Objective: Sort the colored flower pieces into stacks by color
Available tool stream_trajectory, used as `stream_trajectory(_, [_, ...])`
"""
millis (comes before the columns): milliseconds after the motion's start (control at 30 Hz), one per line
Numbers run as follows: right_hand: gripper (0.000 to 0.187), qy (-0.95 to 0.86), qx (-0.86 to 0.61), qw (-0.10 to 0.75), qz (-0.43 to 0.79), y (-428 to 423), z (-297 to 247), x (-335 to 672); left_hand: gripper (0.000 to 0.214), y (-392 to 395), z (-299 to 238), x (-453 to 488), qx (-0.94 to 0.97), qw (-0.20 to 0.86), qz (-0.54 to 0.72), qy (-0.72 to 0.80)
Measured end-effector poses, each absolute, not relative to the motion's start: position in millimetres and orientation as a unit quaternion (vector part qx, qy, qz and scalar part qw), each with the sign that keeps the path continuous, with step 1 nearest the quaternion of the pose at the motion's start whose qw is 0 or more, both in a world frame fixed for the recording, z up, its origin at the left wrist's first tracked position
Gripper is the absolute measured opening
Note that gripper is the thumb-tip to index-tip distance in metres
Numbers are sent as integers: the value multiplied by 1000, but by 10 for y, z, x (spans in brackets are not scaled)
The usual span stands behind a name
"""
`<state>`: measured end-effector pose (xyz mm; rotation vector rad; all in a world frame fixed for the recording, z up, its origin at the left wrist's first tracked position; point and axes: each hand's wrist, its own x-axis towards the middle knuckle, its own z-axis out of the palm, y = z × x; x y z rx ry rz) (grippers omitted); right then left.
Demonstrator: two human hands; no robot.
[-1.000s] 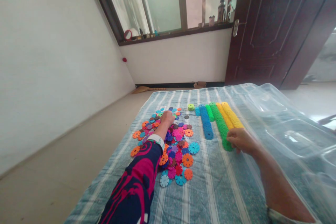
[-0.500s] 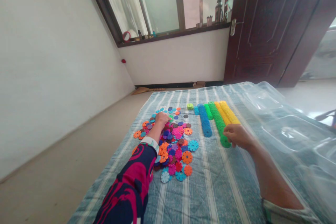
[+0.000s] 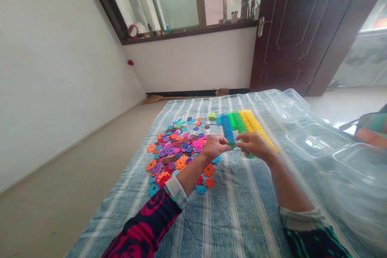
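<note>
My left hand pinches a small green notched disc between thumb and fingertips. Close against its right edge is my right hand, thumb and forefinger slightly apart; whether it touches the disc is hard to tell. Under and behind my right hand lies a long row of green discs, partly hidden. A blue row lies to its left and yellow rows to its right. Loose multicoloured discs spread in a pile left of and beneath my left forearm.
A striped cloth covers the surface. Clear plastic boxes stand along the right side. Shorter stacks, one light green and one light blue, sit at the far side. Part of another person shows at the right edge.
My left hand has moved right from the pile, bringing a green disc. My right hand has shifted left from the near end of the green row to meet it. The view has shifted slightly.
</note>
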<state>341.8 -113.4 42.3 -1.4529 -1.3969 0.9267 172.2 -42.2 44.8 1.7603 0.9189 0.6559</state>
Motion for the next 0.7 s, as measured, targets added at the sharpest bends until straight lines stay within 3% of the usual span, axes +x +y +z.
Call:
stream_trajectory(133, [21, -584, -577, 419, 387, -1160, 416, 3478, 29, -566, 342, 1838, 728, 501, 280, 374])
stream_trajectory(300, [13, -559, -615, 410, 375, -1247, 447, 3762, 12, -629, 224, 1864, 773, 427, 246, 400])
stream_trajectory(567, [12, -539, -709, 273, 363, -1274, 442, 3869, 12, -744, 84, 2047, 791, 369, 235, 427])
stream_trajectory(700, [8, -536, -716, 267, 359, -1220, 410, 3837, 10, -770, 45, 2178, 777, 376, 248, 440])
